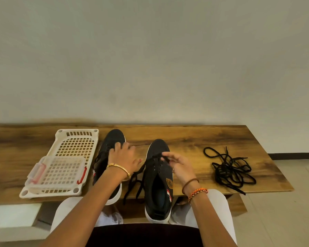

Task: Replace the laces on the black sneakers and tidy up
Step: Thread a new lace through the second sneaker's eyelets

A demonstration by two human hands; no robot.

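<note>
So right hand [178,164] fingers [168,157] pinch the black cord lace [157,156] over the canvas sneaker [158,177]; left hand [125,157] fingers spread on the other sneaker [112,138], wood-grain counter [185,138].

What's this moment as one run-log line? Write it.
right hand: pinches lace on right sneaker | left hand: rests on left sneaker | loose laces: on bench

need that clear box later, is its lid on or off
On: the clear box lies in the white basket with its red latches down.
</note>
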